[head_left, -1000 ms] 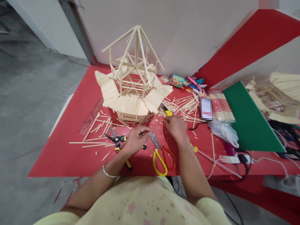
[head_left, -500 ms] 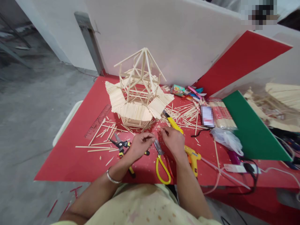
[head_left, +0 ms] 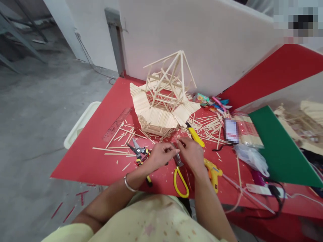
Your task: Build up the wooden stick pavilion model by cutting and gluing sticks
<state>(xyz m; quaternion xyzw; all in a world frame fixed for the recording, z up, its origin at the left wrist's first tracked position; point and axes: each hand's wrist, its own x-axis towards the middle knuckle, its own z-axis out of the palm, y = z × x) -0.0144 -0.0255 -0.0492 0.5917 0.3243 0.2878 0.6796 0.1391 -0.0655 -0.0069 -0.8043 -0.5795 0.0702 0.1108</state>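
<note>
- While the left hand and right hand are close together above the scissors, their fingertips are drawn in as if for fine work; whether either grasps a small piece, I cannot tell; neither is clenched.
- The stick model stands upright on the red table, beyond the hands; its open upper frame looks delicate, so any contact is best light and low on the body.
- Good practice, in my judgement, is to steady the wrists, pinch with the fingertips only and turn small parts slowly; thin wood likely snaps under a hard squeeze.
- The scissors lie beneath the fingers; moving them aside would give safer room.
- The craft knife lies just beyond the right hand, its blade end towards the model; reaches should pass around it.
- The glue gun lies beside the right forearm; its temperature cannot be told, so the nozzle deserves caution.
</note>
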